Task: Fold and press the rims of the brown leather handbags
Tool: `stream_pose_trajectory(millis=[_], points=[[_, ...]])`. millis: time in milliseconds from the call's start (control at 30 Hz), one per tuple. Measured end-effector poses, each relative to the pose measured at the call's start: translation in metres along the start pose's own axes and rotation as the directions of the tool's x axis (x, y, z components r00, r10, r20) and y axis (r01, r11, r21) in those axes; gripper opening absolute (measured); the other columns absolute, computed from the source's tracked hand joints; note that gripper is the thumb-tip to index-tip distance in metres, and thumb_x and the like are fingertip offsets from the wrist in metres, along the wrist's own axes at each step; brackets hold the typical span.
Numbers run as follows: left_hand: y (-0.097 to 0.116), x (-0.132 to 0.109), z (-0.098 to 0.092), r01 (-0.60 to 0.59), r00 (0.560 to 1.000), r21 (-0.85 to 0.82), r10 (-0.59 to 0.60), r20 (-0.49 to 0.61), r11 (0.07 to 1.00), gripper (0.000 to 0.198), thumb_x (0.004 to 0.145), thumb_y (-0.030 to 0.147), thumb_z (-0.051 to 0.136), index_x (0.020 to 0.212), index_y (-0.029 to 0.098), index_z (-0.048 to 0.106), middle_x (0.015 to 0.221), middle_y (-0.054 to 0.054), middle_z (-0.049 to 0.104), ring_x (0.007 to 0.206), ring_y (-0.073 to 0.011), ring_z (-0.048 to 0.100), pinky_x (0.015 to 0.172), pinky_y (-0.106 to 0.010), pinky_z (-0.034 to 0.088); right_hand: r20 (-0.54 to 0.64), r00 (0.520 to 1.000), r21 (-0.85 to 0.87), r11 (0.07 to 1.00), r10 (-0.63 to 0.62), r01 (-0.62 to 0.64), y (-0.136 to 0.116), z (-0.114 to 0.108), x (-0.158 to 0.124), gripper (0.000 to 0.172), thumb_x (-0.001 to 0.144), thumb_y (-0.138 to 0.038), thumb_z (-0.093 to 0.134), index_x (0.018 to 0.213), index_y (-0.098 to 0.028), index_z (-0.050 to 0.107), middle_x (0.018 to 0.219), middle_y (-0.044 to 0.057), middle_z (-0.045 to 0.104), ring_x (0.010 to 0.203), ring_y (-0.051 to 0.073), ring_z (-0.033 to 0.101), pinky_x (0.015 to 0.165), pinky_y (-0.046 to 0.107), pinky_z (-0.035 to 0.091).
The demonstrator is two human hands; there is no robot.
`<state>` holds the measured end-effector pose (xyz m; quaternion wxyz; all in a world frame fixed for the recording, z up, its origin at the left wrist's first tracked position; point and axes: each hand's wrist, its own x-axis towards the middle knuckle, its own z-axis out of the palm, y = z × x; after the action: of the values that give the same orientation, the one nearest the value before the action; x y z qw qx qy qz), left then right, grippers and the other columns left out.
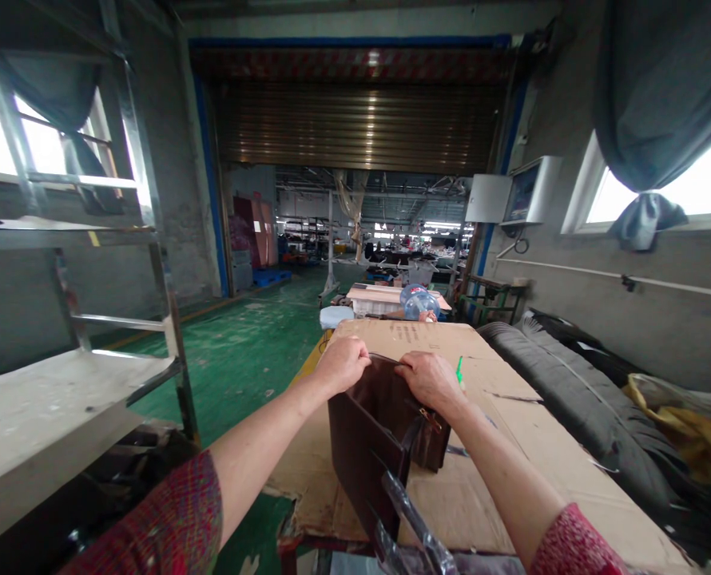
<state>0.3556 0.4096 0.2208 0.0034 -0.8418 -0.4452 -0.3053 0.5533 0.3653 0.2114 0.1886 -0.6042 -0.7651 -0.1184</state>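
Observation:
A dark brown handbag point(367, 455) stands upright on a cardboard-covered table point(481, 495), its mouth open. My left hand point(344, 363) pinches the far rim at the left corner. On the right side of that rim, my right hand point(432, 379) grips the edge with its fingers closed over it. A zipper pull point(430, 417) hangs just below my right hand. The bag's handles point(415, 519), which look wrapped in clear plastic, droop toward me over the near side. The bottom of the bag's inside is hidden.
A bright green item point(459, 370) lies beyond my right hand. Farther off are a blue water jug point(420, 303) and a white stool point(335, 317). Grey fabric rolls point(565, 399) lie along the right; a metal rack point(169, 351) stands at left on a green floor point(236, 335).

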Motion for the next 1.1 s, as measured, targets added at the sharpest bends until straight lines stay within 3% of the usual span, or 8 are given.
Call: stream_pose_trajectory(millis=[633, 767, 1100], points=[[0.002, 0.001, 0.006, 0.071, 0.997, 0.153, -0.074, 0.01, 0.986, 0.011, 0.084, 0.029, 0.058, 0.082, 0.019, 0.063, 0.081, -0.005, 0.068, 0.078, -0.0213, 0.062, 0.068, -0.031, 0.042, 0.017, 1.0, 0.035, 0.999, 0.009, -0.01, -0.006, -0.007, -0.007, 0.023, 0.093, -0.037, 0.052, 0.083, -0.023, 0.069, 0.093, 0.003, 0.071, 0.089, 0.02, 0.063, 0.068, 0.027, 0.038], [0.002, 0.002, 0.006, 0.079, 0.996, 0.176, -0.084, 0.018, 0.981, 0.011, 0.083, 0.03, 0.058, 0.082, 0.019, 0.062, 0.08, -0.006, 0.068, 0.077, -0.0225, 0.063, 0.066, -0.031, 0.042, 0.038, 0.999, 0.001, 0.999, 0.037, -0.037, -0.008, -0.007, -0.002, 0.024, 0.094, -0.038, 0.051, 0.086, -0.022, 0.068, 0.093, 0.005, 0.07, 0.089, 0.022, 0.064, 0.069, 0.028, 0.04], [0.006, 0.002, 0.004, 0.063, 0.997, 0.209, -0.071, 0.03, 0.976, 0.012, 0.085, 0.022, 0.051, 0.083, 0.018, 0.061, 0.081, -0.008, 0.067, 0.079, -0.023, 0.063, 0.065, -0.031, 0.042, 0.021, 0.999, -0.064, 0.997, -0.048, 0.049, -0.03, 0.007, 0.018, 0.025, 0.095, -0.035, 0.049, 0.09, -0.019, 0.068, 0.093, 0.01, 0.07, 0.089, 0.024, 0.065, 0.072, 0.029, 0.044]])
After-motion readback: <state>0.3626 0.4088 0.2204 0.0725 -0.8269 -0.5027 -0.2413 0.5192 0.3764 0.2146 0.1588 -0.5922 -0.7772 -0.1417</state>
